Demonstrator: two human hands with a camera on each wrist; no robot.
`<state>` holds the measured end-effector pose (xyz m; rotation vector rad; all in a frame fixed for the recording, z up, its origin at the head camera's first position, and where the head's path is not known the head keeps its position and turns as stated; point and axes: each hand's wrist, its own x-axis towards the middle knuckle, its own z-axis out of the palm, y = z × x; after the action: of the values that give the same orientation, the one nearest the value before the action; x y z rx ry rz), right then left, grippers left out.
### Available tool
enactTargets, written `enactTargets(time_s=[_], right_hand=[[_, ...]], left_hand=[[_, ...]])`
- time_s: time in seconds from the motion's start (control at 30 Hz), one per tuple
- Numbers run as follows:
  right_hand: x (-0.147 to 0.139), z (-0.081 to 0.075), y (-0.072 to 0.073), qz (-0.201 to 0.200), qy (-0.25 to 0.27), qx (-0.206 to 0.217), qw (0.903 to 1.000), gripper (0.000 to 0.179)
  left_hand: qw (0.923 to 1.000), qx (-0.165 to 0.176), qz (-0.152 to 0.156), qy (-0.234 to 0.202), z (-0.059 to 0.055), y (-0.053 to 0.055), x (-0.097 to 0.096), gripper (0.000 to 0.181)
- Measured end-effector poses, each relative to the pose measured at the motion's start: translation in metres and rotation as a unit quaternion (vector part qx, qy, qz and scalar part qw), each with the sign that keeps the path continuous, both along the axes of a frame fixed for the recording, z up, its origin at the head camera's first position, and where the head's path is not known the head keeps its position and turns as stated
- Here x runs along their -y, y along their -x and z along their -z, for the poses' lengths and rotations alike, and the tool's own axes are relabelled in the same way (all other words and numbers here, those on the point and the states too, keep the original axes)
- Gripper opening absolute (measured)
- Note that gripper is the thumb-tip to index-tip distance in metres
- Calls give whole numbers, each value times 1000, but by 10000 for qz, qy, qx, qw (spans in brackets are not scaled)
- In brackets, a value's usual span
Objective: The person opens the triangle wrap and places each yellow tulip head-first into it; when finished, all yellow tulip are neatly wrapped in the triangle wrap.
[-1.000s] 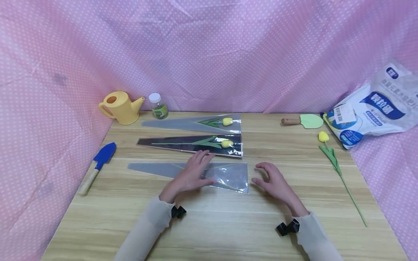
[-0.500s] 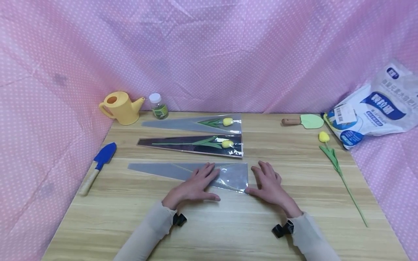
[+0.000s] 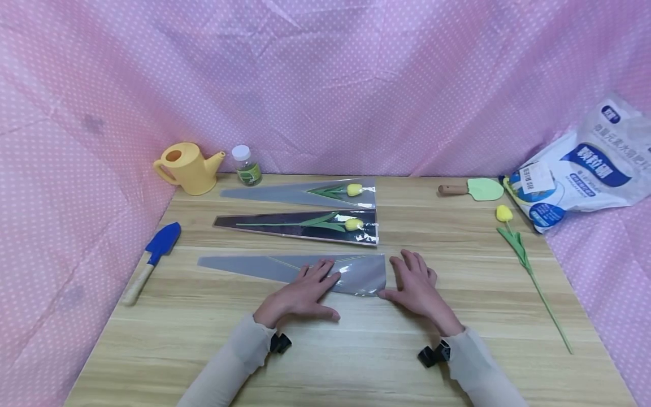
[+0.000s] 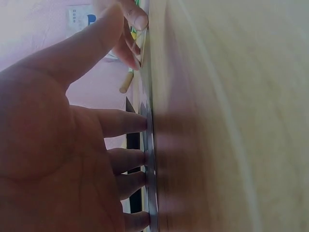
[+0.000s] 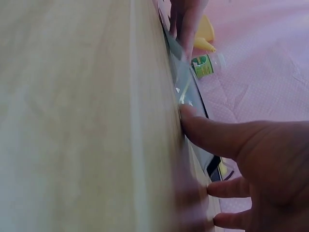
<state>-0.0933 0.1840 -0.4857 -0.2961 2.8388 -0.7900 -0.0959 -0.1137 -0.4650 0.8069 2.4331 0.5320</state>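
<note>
A translucent grey flower sleeve (image 3: 234,264) lies flat on the wooden table, its wide end to the right. The fingertips of my left hand (image 3: 304,291) press on its middle, fingers straight and thumb held out to the side. At the wide end, my right hand (image 3: 418,288) has its thumb against the near corner, while its spread fingers rest on the table just past the edge. The film near that thumb looks slightly buckled. Behind it lie a black-backed sleeve (image 3: 264,225) and another grey sleeve (image 3: 274,195), each with a yellow tulip inside.
A loose yellow tulip (image 3: 529,268) lies at the right. Along the back stand a yellow watering can (image 3: 190,169) and a lidded jar (image 3: 248,169). There are also a green trowel (image 3: 485,189), a blue trowel (image 3: 164,242) and a white bag (image 3: 580,175).
My left hand has come nearer and pressed down on the grey sleeve. The right hand has moved in to its near corner, and that corner has shifted slightly inward.
</note>
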Motion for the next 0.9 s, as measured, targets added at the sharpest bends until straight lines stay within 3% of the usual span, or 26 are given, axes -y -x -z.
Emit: enactTargets(time_s=[0.23, 0.4, 0.5, 0.6, 0.77, 0.83, 0.9], right_hand=[[10, -1, 4, 148, -25, -101, 9998, 77], [15, -7, 7, -99, 655, 161, 9977, 67], [15, -11, 11, -278, 1412, 623, 9876, 62], [13, -14, 14, -321, 2393, 1437, 9597, 61], [12, -20, 18, 10, 3547, 2671, 8960, 68], [12, -23, 20, 101, 3767, 2855, 8812, 69], [13, -25, 21, 138, 3855, 2898, 8759, 69]], left_hand=[[10000, 46, 3, 52, -1, -1, 0, 93], [9999, 20, 41, 119, 1, -1, 0, 94], [9998, 8, 46, 173, 0, -2, 0, 95], [9998, -2, 24, 194, 0, -2, -1, 96], [9997, 75, -35, 241, -1, 0, -5, 97], [9996, 110, -60, 264, -1, 1, -7, 96], [9996, 95, -78, 240, -1, 3, -9, 97]])
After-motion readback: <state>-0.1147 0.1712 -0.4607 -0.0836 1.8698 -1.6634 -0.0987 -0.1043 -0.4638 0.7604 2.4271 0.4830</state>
